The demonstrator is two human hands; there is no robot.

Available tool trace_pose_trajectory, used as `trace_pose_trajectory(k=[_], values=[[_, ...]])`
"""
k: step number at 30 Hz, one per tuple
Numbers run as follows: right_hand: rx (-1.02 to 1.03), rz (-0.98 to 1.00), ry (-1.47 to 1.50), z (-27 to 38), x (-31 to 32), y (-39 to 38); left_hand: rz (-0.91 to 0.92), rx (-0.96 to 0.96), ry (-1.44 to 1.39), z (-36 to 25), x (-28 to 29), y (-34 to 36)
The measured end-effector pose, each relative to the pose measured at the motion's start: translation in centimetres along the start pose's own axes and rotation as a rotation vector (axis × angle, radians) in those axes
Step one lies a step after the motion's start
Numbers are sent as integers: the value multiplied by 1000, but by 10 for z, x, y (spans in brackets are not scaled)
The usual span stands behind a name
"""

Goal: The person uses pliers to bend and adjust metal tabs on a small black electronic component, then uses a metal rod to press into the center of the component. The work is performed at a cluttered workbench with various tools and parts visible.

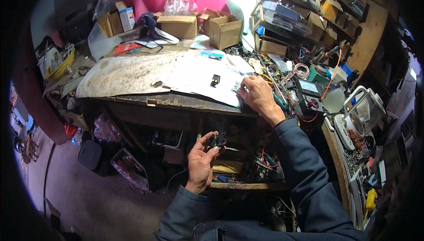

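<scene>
In front of the bench edge, my left hand (pixel 202 161) grips a small black part (pixel 216 140) with an uneven, open-worked shape between thumb and fingers. What kind of part it is I cannot make out. Reaching over the right end of the bench, my right hand (pixel 258 93) has its fingers bent together at the white sheet (pixel 187 74), beside some tiny pieces (pixel 237 86). Its fingertips are partly hidden, and anything in them is too small to name. A small black block with yellowish marks (pixel 215 80) sits on the sheet, left of that hand.
Cardboard boxes (pixel 226 32) stand along the back of the bench. At the right, a meter with a dial (pixel 308 88) and a green-handled tool (pixel 280 100) lie amid tangled wires. Below the bench edge is an open drawer (pixel 229 185) with cables. A grey bin (pixel 89 153) stands on the floor.
</scene>
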State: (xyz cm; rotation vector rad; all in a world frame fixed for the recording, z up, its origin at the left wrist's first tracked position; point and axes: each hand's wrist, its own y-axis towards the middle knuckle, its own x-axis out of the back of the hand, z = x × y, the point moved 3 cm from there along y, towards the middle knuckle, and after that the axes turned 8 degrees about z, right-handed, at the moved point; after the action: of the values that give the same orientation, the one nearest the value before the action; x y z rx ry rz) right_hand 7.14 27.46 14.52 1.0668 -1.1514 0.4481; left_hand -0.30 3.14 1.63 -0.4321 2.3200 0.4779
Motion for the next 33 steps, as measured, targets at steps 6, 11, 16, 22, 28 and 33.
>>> trace_pose_trajectory(k=[6, 11, 16, 22, 28, 33], values=[[-16, -32, 64, -5, -2, -1, -11, 30, -7, 0, 0, 0], [19, -148, 305, 0, 17, -8, -11, 0, -11, -2, -1, -1], [-143, 141, 1019, 27, 26, -55, -20, -4, 9, 1, 1, -1], [-84, 295, 1628, 60, 12, -106, -12, 41, -41, -4, -8, -3], [-56, 287, 1644, 65, 2, -117, -10, 52, -17, -4, -8, -2], [-58, 335, 1684, 68, -7, -121, -13, 54, -27, -4, -6, -4]])
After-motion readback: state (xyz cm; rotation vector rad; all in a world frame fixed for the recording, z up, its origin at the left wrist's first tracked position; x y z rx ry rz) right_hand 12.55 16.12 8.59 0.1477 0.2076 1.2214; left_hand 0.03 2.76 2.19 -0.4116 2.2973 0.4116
